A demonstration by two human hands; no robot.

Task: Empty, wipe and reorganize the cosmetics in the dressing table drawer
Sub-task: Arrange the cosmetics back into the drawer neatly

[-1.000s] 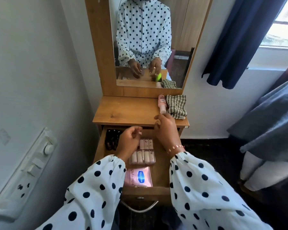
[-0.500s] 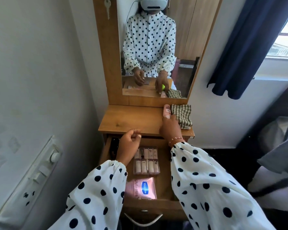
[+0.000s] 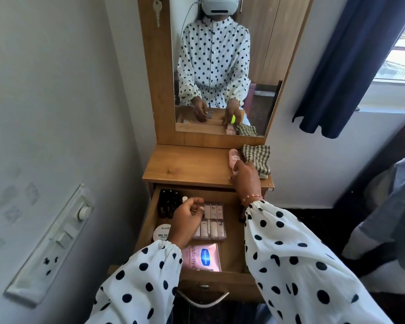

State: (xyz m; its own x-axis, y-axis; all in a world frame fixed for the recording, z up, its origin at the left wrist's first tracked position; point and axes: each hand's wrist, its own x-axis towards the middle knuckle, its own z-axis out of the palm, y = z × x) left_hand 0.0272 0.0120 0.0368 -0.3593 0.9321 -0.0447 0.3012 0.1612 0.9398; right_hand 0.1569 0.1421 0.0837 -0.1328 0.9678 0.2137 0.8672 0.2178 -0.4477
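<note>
Drawer (image 3: 234, 253) is pulled open under the desk (image 3: 187, 167), still loaded. Count inside: 1 clear case of small white tubes (image 3: 214, 222) mid-drawer, 1 pink Vaseline sachet (image 3: 202, 257) at the near end, 1 round white nail-polish-remover tub (image 3: 161, 232) at near left, and a cluster of dark bottles (image 3: 168, 205) at far left, exact number not readable. On the desk, far right: 1 pink tube (image 3: 233, 159) lying flat, 1 checked cloth (image 3: 257, 160) folded just beside it on the right. Left hand (image 3: 186, 219) hovers over the drawer between the bottles and the clear case, fingers (image 3: 194, 202) curled in; cannot tell whether they pinch something small. Right hand (image 3: 244, 177) rests on the desk's right side with its fingertips on the near end of the pink tube and the cloth edge; the mirror (image 3: 220, 66) reflection shows it closed round a small yellow-green item, hidden in the direct view.
</note>
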